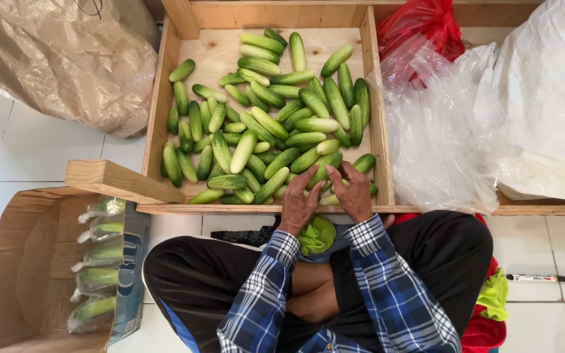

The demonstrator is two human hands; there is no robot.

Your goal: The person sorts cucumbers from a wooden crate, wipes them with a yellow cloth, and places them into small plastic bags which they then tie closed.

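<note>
at near edge of wooden crate [379, 131]: left hand [297, 204] and right hand [354, 196], fingers closing around cucumbers [276, 124]; gathering step; next likely calls for lifting out a handful.

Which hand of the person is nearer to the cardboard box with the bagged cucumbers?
Left. The left hand rests on the cucumbers at the tray's near edge, on the side toward the cardboard box. The right hand lies beside it, farther from the box.
</note>
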